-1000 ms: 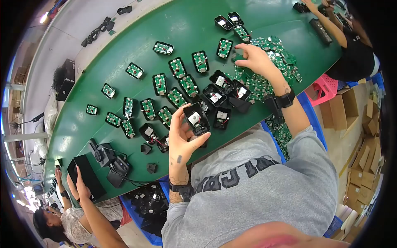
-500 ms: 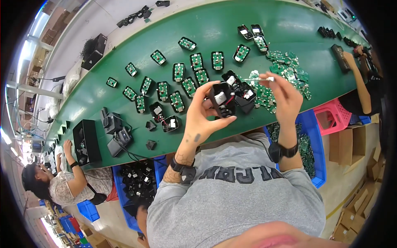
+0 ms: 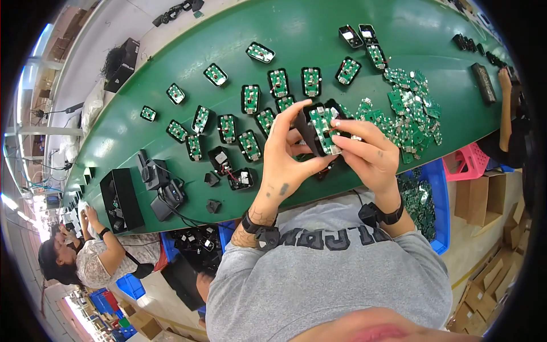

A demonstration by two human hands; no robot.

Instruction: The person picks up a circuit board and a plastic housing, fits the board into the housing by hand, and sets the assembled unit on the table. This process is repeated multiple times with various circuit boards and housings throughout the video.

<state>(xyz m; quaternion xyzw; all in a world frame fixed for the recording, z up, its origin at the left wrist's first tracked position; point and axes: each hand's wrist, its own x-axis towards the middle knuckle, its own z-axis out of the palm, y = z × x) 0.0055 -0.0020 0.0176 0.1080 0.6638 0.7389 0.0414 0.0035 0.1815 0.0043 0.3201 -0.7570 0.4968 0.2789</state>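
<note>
My left hand [image 3: 280, 165] is wrapped round a small black plastic casing [image 3: 306, 130], lifted above the bench and tilted. Over the casing's open side lies a green circuit board [image 3: 321, 126] with white and metal parts on it. My right hand [image 3: 373, 155] pinches this board's right edge with thumb and fingers; how deep the board sits in the casing is hard to tell. Behind the hands, several black casings [image 3: 250, 99] with green boards in them lie spread over the bench. Loose green boards [image 3: 415, 105] are heaped to the right of my right hand.
The green bench [image 3: 188, 65] curves across the view. At its left are a long black box [image 3: 122, 199] and black corded devices [image 3: 165, 196]. Blue bins [image 3: 439, 199] with boards and black parts stand below the front edge. Co-workers sit at both sides, near a pink stool [image 3: 468, 162].
My right hand has brought a circuit board leftward onto the casing, whose inside showed before. The casing has turned in my left hand, and the board now covers its opening.
</note>
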